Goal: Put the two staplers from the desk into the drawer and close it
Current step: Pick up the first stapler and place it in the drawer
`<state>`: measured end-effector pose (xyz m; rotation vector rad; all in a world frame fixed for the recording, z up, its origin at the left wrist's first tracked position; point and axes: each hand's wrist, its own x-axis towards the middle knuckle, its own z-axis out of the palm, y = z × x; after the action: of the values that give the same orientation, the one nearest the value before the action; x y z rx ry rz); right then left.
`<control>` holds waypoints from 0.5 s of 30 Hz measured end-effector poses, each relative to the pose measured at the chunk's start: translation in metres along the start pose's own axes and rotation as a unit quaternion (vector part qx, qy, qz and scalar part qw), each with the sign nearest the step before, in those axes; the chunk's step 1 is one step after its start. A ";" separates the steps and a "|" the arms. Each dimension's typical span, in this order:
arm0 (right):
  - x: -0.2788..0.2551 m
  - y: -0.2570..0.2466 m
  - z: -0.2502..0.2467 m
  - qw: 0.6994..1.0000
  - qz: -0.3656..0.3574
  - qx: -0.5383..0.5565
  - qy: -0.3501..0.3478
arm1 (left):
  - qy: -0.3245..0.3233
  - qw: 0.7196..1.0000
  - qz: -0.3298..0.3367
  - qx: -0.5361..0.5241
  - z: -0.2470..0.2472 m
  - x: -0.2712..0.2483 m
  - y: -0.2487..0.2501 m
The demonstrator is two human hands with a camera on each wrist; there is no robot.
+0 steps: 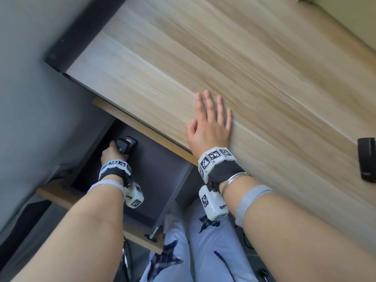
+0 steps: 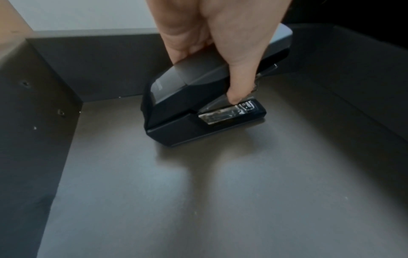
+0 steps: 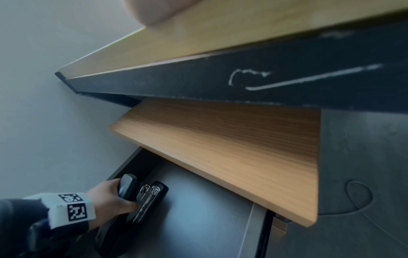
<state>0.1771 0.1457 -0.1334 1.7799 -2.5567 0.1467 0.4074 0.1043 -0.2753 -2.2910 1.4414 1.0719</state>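
Observation:
My left hand (image 1: 111,153) (image 2: 220,43) (image 3: 110,197) is down inside the open drawer (image 1: 162,176) (image 2: 198,192) (image 3: 198,218), gripping a black stapler (image 1: 126,145) (image 2: 198,104) (image 3: 141,195) by its top arm. The stapler's base touches the dark drawer floor near the far left corner, and its top is lifted open so the metal magazine shows. A second black stapler (image 1: 367,159) lies on the wooden desk (image 1: 223,68) at the right edge of the head view. My right hand (image 1: 209,123) lies flat on the desk's front edge, fingers straight, holding nothing.
The drawer's wooden front panel (image 1: 97,210) juts toward my lap (image 1: 203,251). A wooden panel (image 3: 232,153) under the desk covers the drawer's back part. A grey wall (image 1: 30,78) stands to the left. The drawer floor around the stapler is bare.

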 end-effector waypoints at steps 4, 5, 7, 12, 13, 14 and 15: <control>-0.001 -0.001 0.000 1.000 0.002 0.001 -0.008 | 0.001 1.000 -0.002 -0.009 0.004 0.000 0.001; -0.001 -0.001 0.000 1.000 0.002 0.002 -0.010 | -0.005 1.000 -0.007 -0.015 0.004 -0.001 0.002; -0.001 -0.002 -0.001 1.000 0.004 0.004 -0.011 | -0.022 0.999 -0.011 -0.024 0.000 -0.003 0.004; -0.002 -0.001 -0.004 1.000 0.009 0.012 -0.015 | -0.016 1.000 0.019 0.007 -0.027 -0.017 0.010; -0.002 -0.001 -0.004 1.000 0.013 0.014 -0.021 | -0.009 0.999 0.028 0.020 -0.033 -0.023 0.012; -0.002 -0.001 -0.005 0.999 0.017 0.018 -0.029 | -0.004 0.999 0.040 0.031 -0.040 -0.029 0.014; -0.002 -0.002 -0.007 0.999 0.020 0.022 -0.038 | 0.000 0.998 0.050 0.037 -0.047 -0.037 0.015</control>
<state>0.1794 0.1475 -0.1262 1.7850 -2.6624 0.1402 0.4068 0.0969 -0.2144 -2.1891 1.5840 1.0283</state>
